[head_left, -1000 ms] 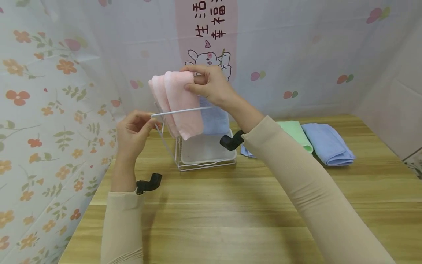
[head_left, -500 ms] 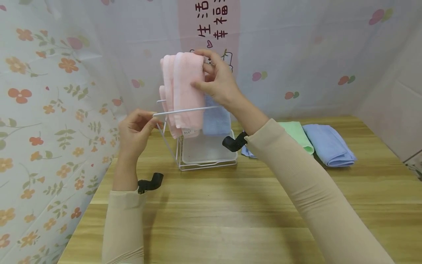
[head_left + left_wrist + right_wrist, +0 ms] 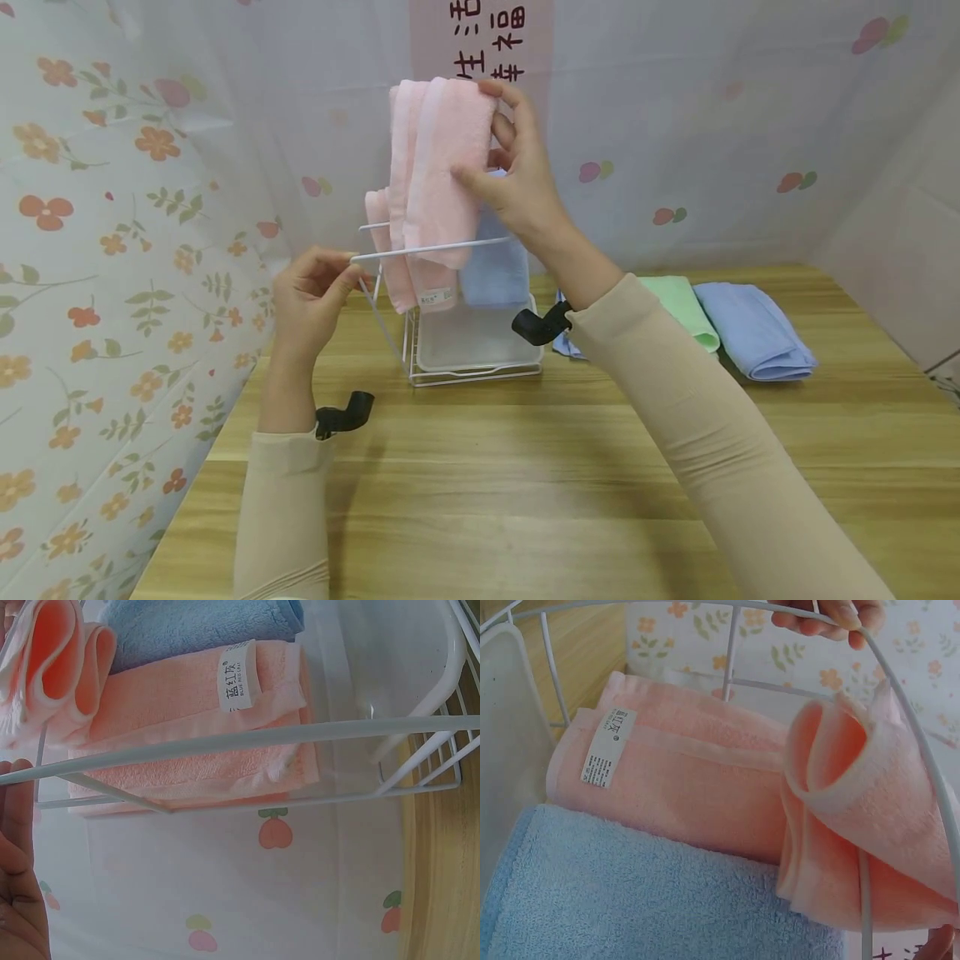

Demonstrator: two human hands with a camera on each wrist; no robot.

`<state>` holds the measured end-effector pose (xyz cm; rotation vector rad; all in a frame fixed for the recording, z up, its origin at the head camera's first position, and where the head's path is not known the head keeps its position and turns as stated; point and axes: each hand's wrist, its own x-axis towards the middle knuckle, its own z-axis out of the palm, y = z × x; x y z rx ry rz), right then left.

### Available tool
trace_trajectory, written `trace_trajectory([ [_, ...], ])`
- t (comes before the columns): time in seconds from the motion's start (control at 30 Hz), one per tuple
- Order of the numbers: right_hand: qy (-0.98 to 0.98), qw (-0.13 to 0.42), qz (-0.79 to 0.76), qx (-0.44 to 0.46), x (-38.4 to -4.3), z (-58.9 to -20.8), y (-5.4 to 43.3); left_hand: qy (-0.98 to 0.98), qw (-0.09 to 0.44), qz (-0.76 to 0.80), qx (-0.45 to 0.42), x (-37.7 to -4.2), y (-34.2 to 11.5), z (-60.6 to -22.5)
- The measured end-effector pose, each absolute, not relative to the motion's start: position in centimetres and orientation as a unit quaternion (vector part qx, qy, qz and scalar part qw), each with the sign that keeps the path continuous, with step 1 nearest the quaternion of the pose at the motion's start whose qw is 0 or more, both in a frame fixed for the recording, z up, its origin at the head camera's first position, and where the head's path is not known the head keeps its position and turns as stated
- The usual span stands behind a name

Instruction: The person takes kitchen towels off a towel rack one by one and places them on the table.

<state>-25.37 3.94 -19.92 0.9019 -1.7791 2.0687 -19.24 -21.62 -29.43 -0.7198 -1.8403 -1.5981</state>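
Note:
My right hand (image 3: 525, 175) grips a folded pink towel (image 3: 450, 150) by its right edge, thumb in front, holding it up over a white wire rack (image 3: 435, 248). My left hand (image 3: 307, 300) pinches the rack's upper left corner between thumb and fingers. Below the raised folds hangs a pink towel layer (image 3: 172, 697) with a white printed label (image 3: 609, 748). Beside it, a light blue towel (image 3: 495, 271) drapes on the rack, partly behind my right hand. In the right wrist view the raised pink folds curl open near the rack's bar.
A translucent white tray (image 3: 480, 337) sits in the rack's base. To the right lie a folded green cloth (image 3: 675, 304) and a folded blue cloth (image 3: 753, 329) on the wooden table (image 3: 480, 483). Patterned curtains (image 3: 637, 108) stand behind and at the left.
My right hand has raised the pink folds up and slightly right, uncovering the labelled pink layer below. My left hand has stayed at the rack's corner.

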Motion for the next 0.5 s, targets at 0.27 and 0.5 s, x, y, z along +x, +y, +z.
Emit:
trace_trajectory([
  [0.27,-0.578,0.146,0.746,0.296,-25.6,-20.2,4.8,-0.685,0.298,-0.603,-0.280,-19.2,-21.6,-29.5],
  [0.5,-0.546,0.168,0.776,0.266,-25.0,-19.7,5.7,-0.691,0.299,-0.598,-0.274,-19.3,-21.7,-29.5],
])
